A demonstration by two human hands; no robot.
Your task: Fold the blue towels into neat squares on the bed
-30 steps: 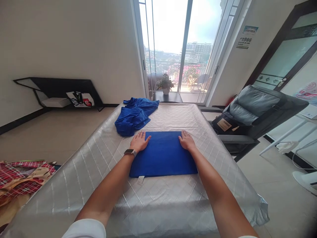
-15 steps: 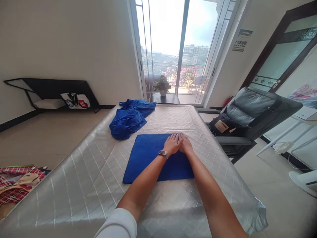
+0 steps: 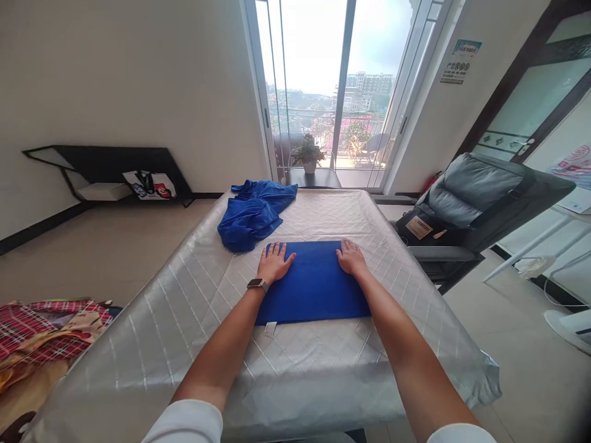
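Observation:
A blue cloth (image 3: 316,286), folded into a flat rectangle, lies on the silver quilted table cover (image 3: 184,320). My left hand (image 3: 274,263) rests flat on its far left corner, fingers spread, a watch on the wrist. My right hand (image 3: 351,257) lies on the far right corner with the fingers stretched out and the thumb apart. A small white tag (image 3: 270,329) sticks out from the near left edge of the cloth. Farther back, a second blue cloth (image 3: 252,215) lies crumpled, touched by neither hand.
An armchair (image 3: 480,197) with a dark bag (image 3: 418,227) on it stands at the right of the table. A potted plant (image 3: 309,152) sits on a chair beyond the far edge. At the left, plaid fabric (image 3: 50,338) lies low beside the table.
My hands have parted from the middle of the cloth. The left moved to the far left corner, the right slightly rightward. A white tag now shows at the near edge.

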